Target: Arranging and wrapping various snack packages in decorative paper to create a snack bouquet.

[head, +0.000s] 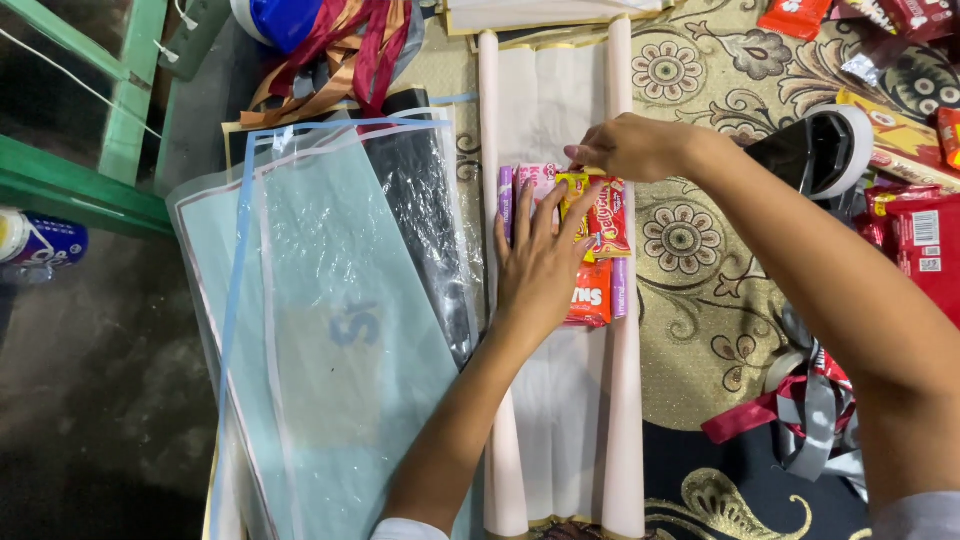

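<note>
A long sheet of pale wrapping paper (560,400) is being shown laid flat, both long edges curled into smooth pinkish rolls, w/ a matte white centre. On its middle, a cluster of snack packets (590,240) is being pressed down: glossy, crinkly foil wrappers in red, yellow, pink & purple, mostly flat rectangles, lying side by side & partly overlapping.

The left hand (540,265) is being held palm-down over the packets, fingers spread & extended, forearm coming up from the lower frame edge. The right hand (630,148) is being held at the upper edge of the cluster, knuckles up, fingers curled together w/ tips pinching the top of the yellow-red packet (600,205); exact grip is partly hidden by the hand itself. The right forearm is crossing diagonally from the lower right.

To the left, clear plastic sheets (330,330) w/ blue & white borders are being shown stacked, shiny & wrinkled, over a black sheet (425,210). Beneath everything, a patterned cloth (700,300), gold w/ floral motifs, is being seen. At right: a tape roll (830,150), more red packets (925,250), and maroon & grey ribbon (800,410). At top left: ribbon tangle (340,50) in red & gold, a green frame (90,130), and a can (40,240) lying on the floor.
</note>
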